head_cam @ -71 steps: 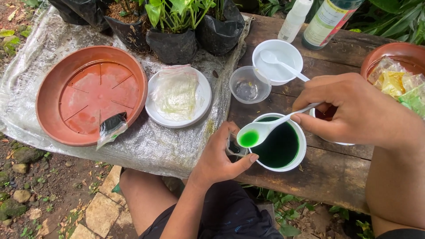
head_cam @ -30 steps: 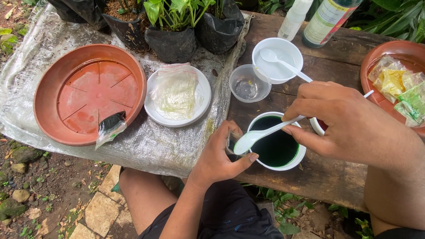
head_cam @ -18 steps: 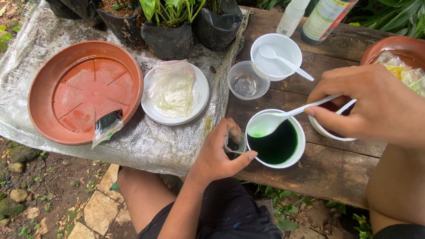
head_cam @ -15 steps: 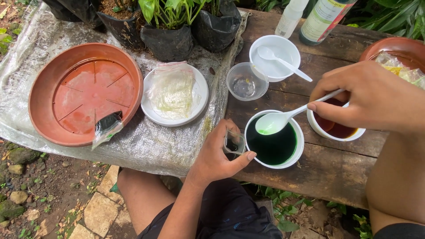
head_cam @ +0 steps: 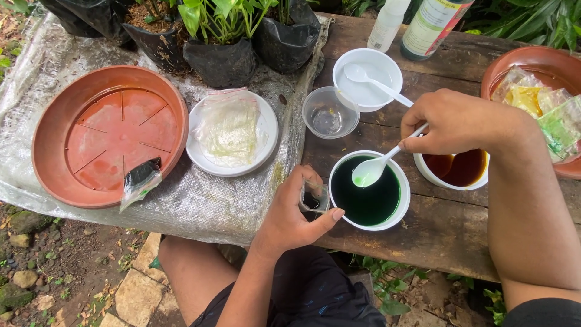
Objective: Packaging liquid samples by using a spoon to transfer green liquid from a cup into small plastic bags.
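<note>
Currently the left hand (head_cam: pixel 289 213) is curled around a small clear plastic pouch (head_cam: pixel 314 198) with dark liquid in it, thumb and fingers pinching it just beside the rim of the white bowl of green liquid (head_cam: pixel 368 191). Right hand (head_cam: pixel 455 121) is closed on the handle of a white plastic spoon (head_cam: pixel 376 165), pinch grip, spoon tilted down with its bowl over the green liquid and a little green in it. Green bowl sits on the dark wooden bench (head_cam: pixel 448 233), near its front edge. Just right of it, touching or nearly so: a white bowl of reddish-brown liquid (head_cam: pixel 455 171), partly under the right hand. Behind: an empty clear cup (head_cam: pixel 330 113) and a white bowl with a second spoon (head_cam: pixel 367 79). Left side, on clear sheeting (head_cam: pixel 212 200): a white plate with a clear bag (head_cam: pixel 231 132), a terracotta saucer (head_cam: pixel 106 134) with a small dark packet (head_cam: pixel 140 180) at its front rim. Far right, another terracotta saucer holding coloured sachets (head_cam: pixel 538 106).
</note>
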